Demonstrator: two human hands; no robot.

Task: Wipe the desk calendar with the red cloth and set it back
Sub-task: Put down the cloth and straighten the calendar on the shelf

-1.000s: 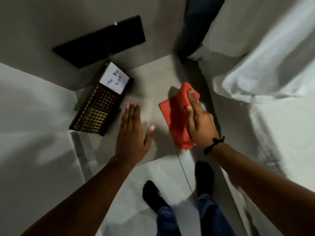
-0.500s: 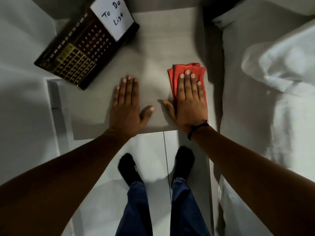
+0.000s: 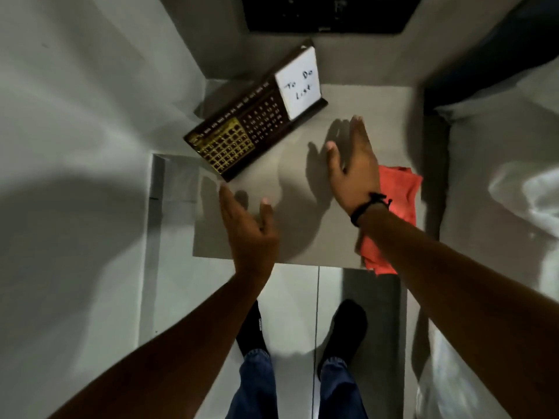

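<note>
The dark brown desk calendar (image 3: 257, 128), with a gold grid, date numbers and a white "To Do List" card, stands at the back left of the small grey table (image 3: 290, 237). The red cloth (image 3: 396, 207) lies on the table's right side, partly under my right forearm. My left hand (image 3: 248, 231) hovers open above the table's front, just below the calendar's near corner. My right hand (image 3: 354, 164) is raised edge-on, fingers apart, right of the calendar and left of the cloth. Neither hand holds anything.
A black panel (image 3: 326, 13) sits against the wall behind the table. White bedding (image 3: 514, 182) lies close on the right. A pale wall (image 3: 75, 146) bounds the left. My legs and black socks (image 3: 344, 328) stand on the tiled floor below the table's front edge.
Both hands lifted off the table. My right hand left the red cloth, which stays on the table's right side, and moved toward the calendar. The camera view shifted.
</note>
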